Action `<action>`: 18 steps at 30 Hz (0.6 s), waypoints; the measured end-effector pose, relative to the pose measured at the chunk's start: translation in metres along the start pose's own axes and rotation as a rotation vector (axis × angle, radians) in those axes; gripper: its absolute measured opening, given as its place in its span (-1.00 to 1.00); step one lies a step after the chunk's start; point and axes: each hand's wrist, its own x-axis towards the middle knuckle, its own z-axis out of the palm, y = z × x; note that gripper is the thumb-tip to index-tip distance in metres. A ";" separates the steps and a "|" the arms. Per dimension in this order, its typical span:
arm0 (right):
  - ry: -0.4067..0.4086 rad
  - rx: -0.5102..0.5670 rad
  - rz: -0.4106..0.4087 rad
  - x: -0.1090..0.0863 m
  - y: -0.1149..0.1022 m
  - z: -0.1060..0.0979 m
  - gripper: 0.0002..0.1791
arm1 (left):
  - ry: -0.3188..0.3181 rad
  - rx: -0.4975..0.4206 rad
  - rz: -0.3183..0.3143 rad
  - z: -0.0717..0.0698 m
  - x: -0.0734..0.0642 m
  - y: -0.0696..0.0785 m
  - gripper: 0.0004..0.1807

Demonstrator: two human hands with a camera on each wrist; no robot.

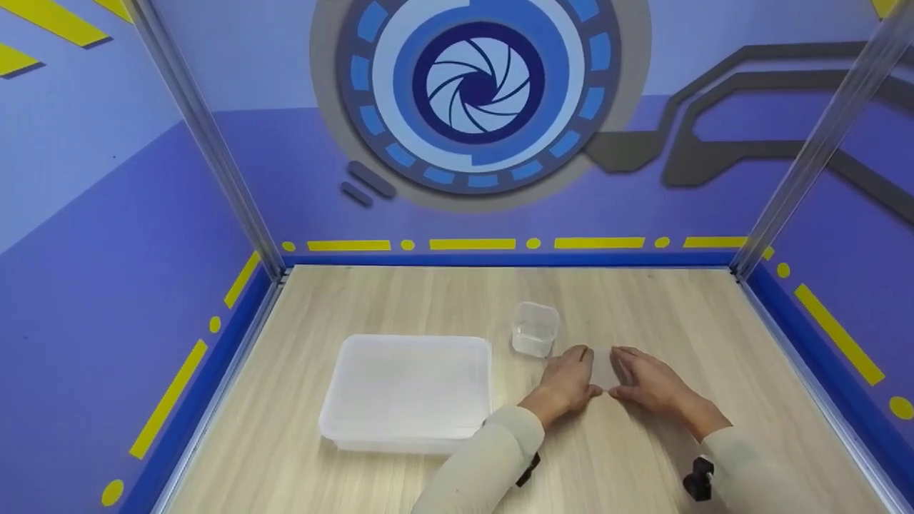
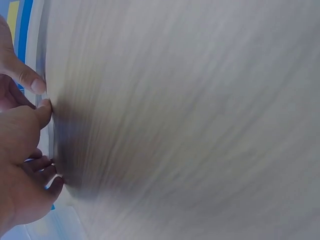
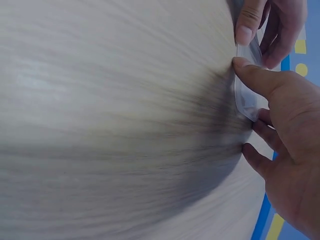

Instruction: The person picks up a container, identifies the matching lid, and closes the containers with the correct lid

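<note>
A small clear plastic lid [image 3: 245,97] lies low over the table between both hands, flat with a rounded corner; the fingers cover much of it. My left hand [image 1: 569,378] holds its left side, thumb at the near edge and fingers farther back. On the opposite side my right hand [image 1: 651,380] grips it the same way, with the thumb [image 3: 252,75] on the near rim. The two thumbs almost meet. Just beyond the left hand stands a small clear container [image 1: 534,330] with an uncovered top.
A large translucent white box [image 1: 414,389], lidded, sits on the wooden table [image 1: 285,471] left of the left forearm. Blue printed panels [image 1: 271,171] and metal posts [image 1: 207,150] enclose the table at the back and sides.
</note>
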 end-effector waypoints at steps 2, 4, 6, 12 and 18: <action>0.013 0.007 -0.002 0.002 -0.002 -0.001 -0.10 | 0.009 -0.003 0.011 -0.004 -0.002 -0.003 -0.21; 0.021 0.002 -0.009 0.003 -0.003 -0.002 -0.07 | 0.011 0.001 0.026 -0.006 -0.004 -0.004 -0.20; 0.027 -0.017 -0.019 0.002 -0.005 -0.003 -0.04 | 0.000 -0.001 0.038 -0.007 -0.006 -0.005 -0.19; 0.013 -0.039 -0.017 0.001 -0.009 -0.005 0.01 | -0.054 -0.068 0.054 -0.011 -0.009 -0.010 -0.18; -0.018 -0.024 -0.025 0.001 -0.011 -0.012 0.02 | -0.071 -0.223 0.045 -0.015 -0.009 -0.014 -0.19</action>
